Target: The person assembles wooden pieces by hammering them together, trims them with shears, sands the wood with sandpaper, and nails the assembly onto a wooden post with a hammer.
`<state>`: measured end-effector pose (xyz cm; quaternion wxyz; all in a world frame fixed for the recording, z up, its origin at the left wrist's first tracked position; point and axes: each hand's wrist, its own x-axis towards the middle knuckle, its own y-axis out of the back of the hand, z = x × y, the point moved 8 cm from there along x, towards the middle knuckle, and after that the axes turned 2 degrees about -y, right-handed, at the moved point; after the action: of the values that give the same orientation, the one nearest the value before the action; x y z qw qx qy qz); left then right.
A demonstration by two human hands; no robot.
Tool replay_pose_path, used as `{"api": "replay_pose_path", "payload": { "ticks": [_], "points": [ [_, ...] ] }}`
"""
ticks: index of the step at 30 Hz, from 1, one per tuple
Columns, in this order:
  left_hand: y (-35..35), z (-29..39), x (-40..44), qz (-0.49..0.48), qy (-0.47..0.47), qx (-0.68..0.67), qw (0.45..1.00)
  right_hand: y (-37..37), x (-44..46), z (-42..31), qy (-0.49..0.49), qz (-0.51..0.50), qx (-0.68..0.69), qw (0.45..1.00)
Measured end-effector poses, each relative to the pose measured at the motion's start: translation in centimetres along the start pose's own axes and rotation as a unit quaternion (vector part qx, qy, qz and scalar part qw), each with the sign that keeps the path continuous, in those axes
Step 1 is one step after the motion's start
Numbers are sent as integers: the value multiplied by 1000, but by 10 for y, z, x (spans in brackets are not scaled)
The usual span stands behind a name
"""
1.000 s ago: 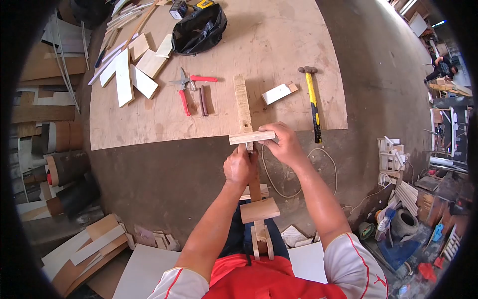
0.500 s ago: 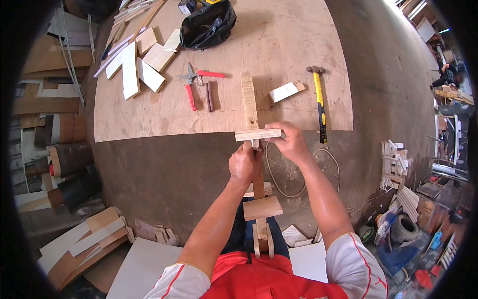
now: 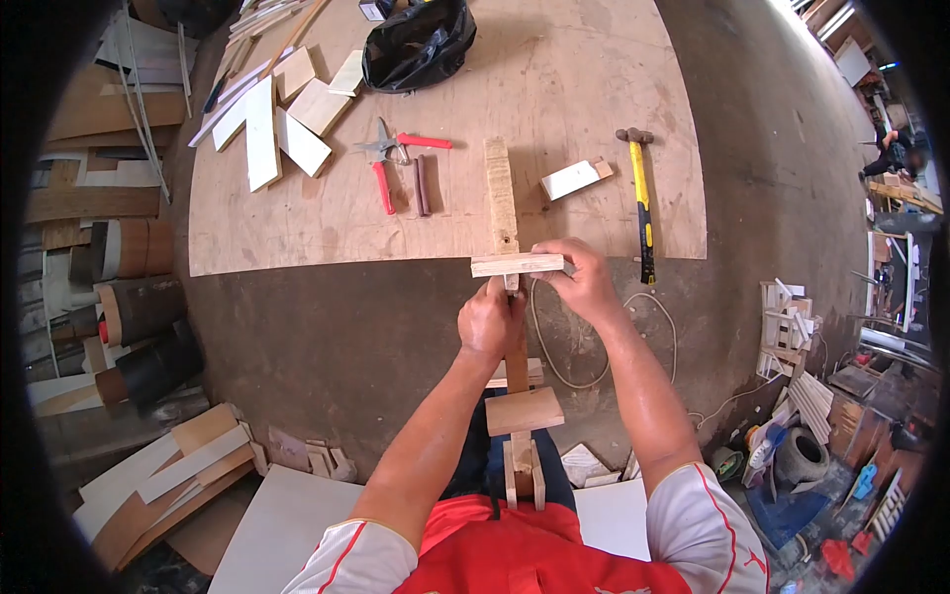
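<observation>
In the head view, a short flat wooden board (image 3: 518,264) lies crosswise near the table's front edge. My right hand (image 3: 584,282) pinches its right end, thumb below and fingers on top. Just under the board, my left hand (image 3: 487,322) is closed around a narrow wooden strip (image 3: 512,282), its fingertips partly hidden. A long wooden bar (image 3: 499,193) reaches from beyond the board over the table. Nearer my body, a wooden block (image 3: 524,411) sits across the wooden piece (image 3: 518,366) that runs back toward my legs.
On the plywood table (image 3: 416,238) lie red-handled snips (image 3: 391,148), a hammer (image 3: 641,198), a small white-faced block (image 3: 572,180), several board offcuts (image 3: 262,134) and a black plastic bag (image 3: 420,49). A cable loop (image 3: 676,342) rests on the floor. Wood scraps (image 3: 173,485) are stacked at left.
The camera view has shifted slightly, so the table's things appear a little higher and farther right. Both hands keep the same hold on the board and strip.
</observation>
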<state>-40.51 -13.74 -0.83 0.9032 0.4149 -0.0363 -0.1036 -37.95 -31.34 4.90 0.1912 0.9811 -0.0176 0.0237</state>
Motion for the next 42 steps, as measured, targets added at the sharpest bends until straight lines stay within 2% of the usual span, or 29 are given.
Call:
{"api": "replay_pose_path", "payload": {
  "ticks": [7,10,19,22,25,29,32,35,38,39,40,42],
  "points": [
    [4,4,1,-4,4,14,1000,1,-3,4,9,-5,-20,1000],
    [5,6,1,-10,4,15,1000,-1,-4,13,-11,0,10,1000],
    [2,4,1,-30,35,33,998,3,-5,-1,11,-12,-61,998],
    [4,4,1,-14,29,25,999,35,-10,-18,82,74,-108,988],
    [5,5,1,7,31,16,999,82,-16,25,-38,224,-299,927],
    [0,3,1,4,27,32,999,109,-12,85,-204,245,-495,808],
    [1,2,1,6,31,41,999,117,-5,105,-184,248,-514,800],
    [3,4,2,6,26,38,999,132,-1,125,-293,221,-428,826],
    [1,3,2,-1,34,35,999,139,-18,138,-173,208,-283,920],
    [1,3,2,-4,37,32,999,131,-31,110,-233,187,-96,950],
    [1,2,2,-6,41,30,999,113,-51,75,-284,156,96,941],
    [4,4,2,-4,39,28,999,95,-96,49,-186,121,106,969]
  ]
}}
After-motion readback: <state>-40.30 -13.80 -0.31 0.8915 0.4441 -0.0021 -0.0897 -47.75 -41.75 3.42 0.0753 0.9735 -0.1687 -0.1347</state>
